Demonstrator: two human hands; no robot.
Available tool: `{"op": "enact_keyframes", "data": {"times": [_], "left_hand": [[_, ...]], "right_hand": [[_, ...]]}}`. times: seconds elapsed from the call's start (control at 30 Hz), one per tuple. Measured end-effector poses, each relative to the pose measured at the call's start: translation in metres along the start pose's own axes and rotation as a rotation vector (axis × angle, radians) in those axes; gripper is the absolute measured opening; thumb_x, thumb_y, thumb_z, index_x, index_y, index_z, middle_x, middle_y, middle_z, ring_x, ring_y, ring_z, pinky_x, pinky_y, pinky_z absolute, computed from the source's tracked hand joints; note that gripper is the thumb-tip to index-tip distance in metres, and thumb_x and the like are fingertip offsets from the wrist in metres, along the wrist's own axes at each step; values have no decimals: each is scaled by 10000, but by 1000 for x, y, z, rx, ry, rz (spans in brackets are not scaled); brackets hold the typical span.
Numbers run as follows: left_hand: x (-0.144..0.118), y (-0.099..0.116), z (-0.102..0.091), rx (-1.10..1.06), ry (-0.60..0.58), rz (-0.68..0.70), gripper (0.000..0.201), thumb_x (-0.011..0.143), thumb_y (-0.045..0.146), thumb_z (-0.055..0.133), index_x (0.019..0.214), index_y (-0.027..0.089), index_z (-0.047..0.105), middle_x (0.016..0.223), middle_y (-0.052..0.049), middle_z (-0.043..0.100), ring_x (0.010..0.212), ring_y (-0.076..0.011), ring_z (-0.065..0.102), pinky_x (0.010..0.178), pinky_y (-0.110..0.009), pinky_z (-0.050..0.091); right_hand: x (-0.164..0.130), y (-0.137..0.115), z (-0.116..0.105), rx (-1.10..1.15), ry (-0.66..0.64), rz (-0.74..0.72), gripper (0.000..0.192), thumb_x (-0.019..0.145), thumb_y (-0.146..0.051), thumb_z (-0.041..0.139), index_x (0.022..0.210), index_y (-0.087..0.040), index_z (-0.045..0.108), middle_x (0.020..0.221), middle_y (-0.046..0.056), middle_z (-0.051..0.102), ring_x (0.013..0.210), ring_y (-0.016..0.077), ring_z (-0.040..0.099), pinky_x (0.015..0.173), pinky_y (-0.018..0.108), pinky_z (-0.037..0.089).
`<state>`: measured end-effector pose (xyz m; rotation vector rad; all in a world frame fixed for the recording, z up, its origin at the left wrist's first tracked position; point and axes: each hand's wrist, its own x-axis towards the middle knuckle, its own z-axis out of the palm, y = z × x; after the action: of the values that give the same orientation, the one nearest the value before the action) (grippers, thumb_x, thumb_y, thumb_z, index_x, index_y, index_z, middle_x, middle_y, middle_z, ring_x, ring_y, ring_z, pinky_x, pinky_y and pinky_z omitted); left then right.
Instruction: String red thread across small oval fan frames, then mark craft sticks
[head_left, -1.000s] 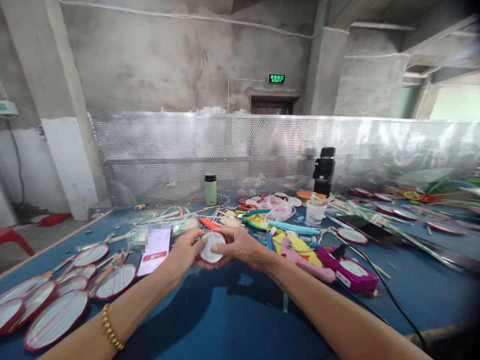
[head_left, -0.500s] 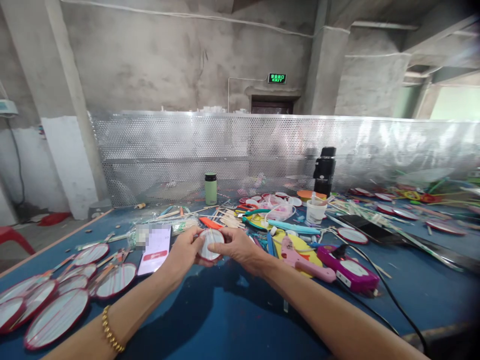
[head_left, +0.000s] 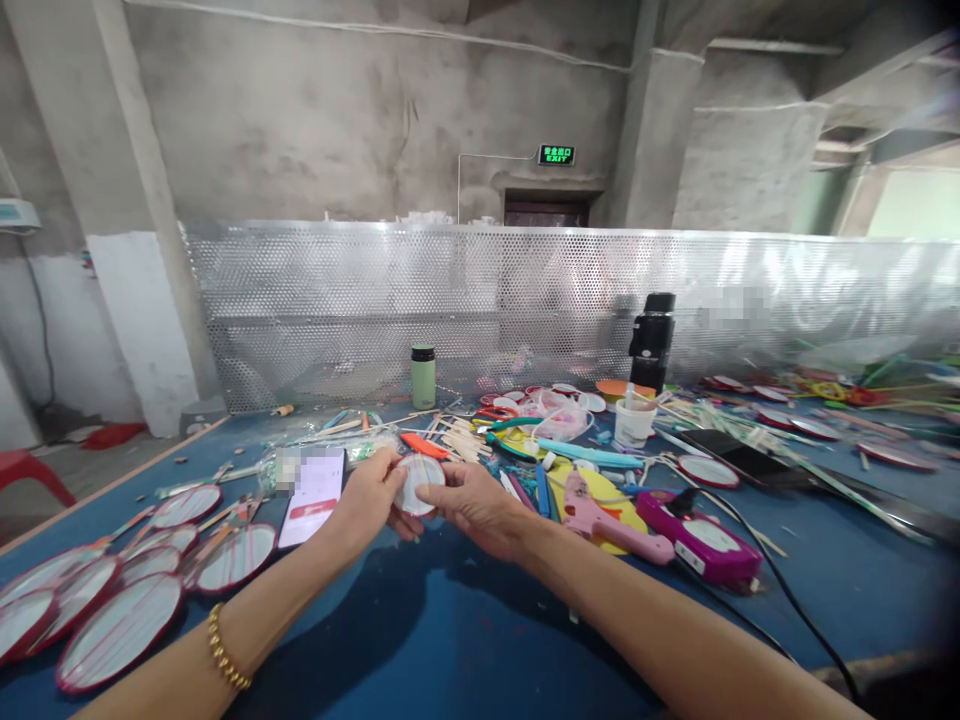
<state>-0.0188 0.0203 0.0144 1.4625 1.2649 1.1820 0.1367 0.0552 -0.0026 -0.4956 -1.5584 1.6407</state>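
The left hand (head_left: 371, 495) and the right hand (head_left: 480, 503) come close together and pinch one small white disc (head_left: 421, 483) between them. The disc is up over the worktop (head_left: 480, 660), in front of the person. If the thumbs press too hard, the flat face might bend or tear. If the fingers get loose, it could slip and drop. The right arm is near the pink glue gun (head_left: 598, 520), so a wide swing could knock it. Whether it is hot, nobody can tell from here.

The worktop is blue and messy. Bigger red-rimmed discs (head_left: 124, 630) lie on the left, near a phone (head_left: 315, 500). A shiny metal screen (head_left: 360, 285) full of holes stands behind. Past it are a bare grey wall (head_left: 300, 130) and a green exit sign (head_left: 557, 155).
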Motion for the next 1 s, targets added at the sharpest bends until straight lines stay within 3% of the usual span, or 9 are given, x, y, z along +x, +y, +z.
{"op": "enact_keyframes", "data": {"times": [0.23,0.7,1.0], "left_hand": [[3,-6,-1,13,36,23,237,826,375,537,984,200,506,577,-26,656,470,-257,665,446,-355,515],[2,-6,2,-8,57,-9,109,866,273,480,956,219,450,588,-6,653,480,-246,685,471,-355,555],[6,-11,-1,36,120,-26,124,910,227,398,1005,200,472,639,-3,664,466,-230,677,464,-368,565]], "right_hand": [[-1,-3,6,122,-64,34,382,647,-397,872,823,-98,712,699,26,639,633,128,561,675,297,451],[3,9,9,209,84,17,322,601,-291,887,760,-95,687,665,24,640,599,118,543,638,280,422],[3,8,18,165,100,-65,110,643,-182,720,731,-118,704,636,36,639,543,133,521,590,298,415]]}}
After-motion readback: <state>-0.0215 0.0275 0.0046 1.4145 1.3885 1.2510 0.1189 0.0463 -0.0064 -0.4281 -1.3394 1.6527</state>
